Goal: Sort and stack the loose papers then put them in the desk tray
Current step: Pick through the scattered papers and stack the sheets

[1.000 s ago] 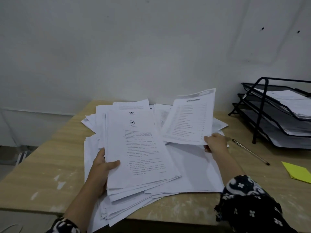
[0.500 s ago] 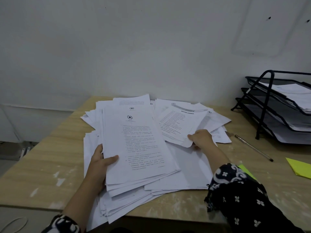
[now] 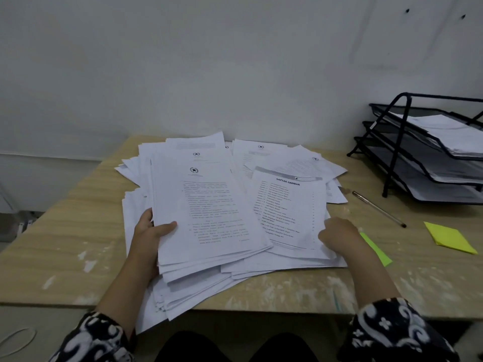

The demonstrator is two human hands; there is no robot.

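The left hand (image 3: 150, 231) grasps a thick bundle of white printed sheets (image 3: 206, 205) at its left edge, with the thumb lying on top of the first page and the other fingers under the bundle. This bundle is lifted a little at the near side and rests over the big loose heap of white papers (image 3: 188, 291), which spreads below and behind the grip and hangs over the front edge of the light wooden desk (image 3: 65, 231). To the right of this grip lies a single white page with the heading "DAFTAR GAMBAR" (image 3: 287, 212), flat on the other sheets. The right hand (image 3: 337, 235) rests at the lower right edge of this page with the fingers curled down; I cannot tell if it pinches the page or only presses on it. Just to the right of the right hand, a bright green paper strip (image 3: 376, 249) lies on the desk, partly under the wrist. Further right from it are a folded yellow note (image 3: 448, 237) and, behind it, a thin pen with a dark tip (image 3: 379, 209). Well apart from both hands, at the far right, stands the black wire desk tray with three levels (image 3: 392, 142), and white sheets (image 3: 449, 131) lie already in its top level. Both forearms wear dark sleeves with a white pattern (image 3: 392, 333).
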